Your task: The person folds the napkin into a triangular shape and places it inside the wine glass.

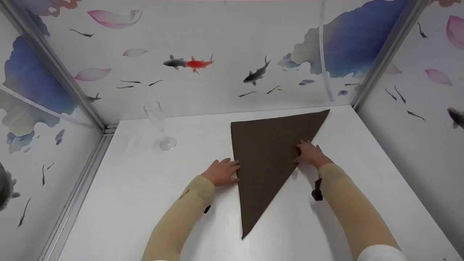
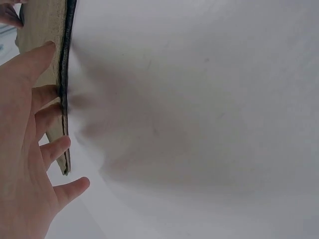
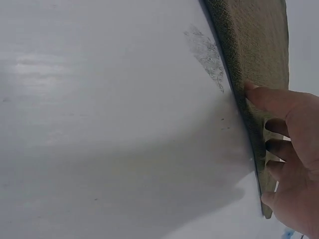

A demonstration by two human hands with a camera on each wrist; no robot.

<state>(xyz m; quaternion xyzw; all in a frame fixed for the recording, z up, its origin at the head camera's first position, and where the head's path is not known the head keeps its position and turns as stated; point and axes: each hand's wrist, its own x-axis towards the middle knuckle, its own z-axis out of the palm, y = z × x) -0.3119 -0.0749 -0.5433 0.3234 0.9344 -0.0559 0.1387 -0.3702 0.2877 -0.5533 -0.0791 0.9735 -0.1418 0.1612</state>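
Note:
A brown cloth (image 1: 266,156) lies flat on the white table, folded into a triangle with one point towards me. At its left edge, my left hand (image 1: 221,172) rests with fingers spread and fingertips on the fabric; the left wrist view shows the layered dark edge (image 2: 65,55) beneath them. My right hand (image 1: 311,154) touches the slanting right edge. In the right wrist view, the thumb (image 3: 271,99) and fingertips press on the cloth (image 3: 259,50) from above, slightly bent.
A clear stemmed glass (image 1: 168,143) stands upright at the back left of the table (image 1: 137,188). A small translucent patch (image 3: 205,54) lies on the table beside the cloth's slanting edge. Printed walls (image 1: 224,32) with metal posts enclose the back and sides.

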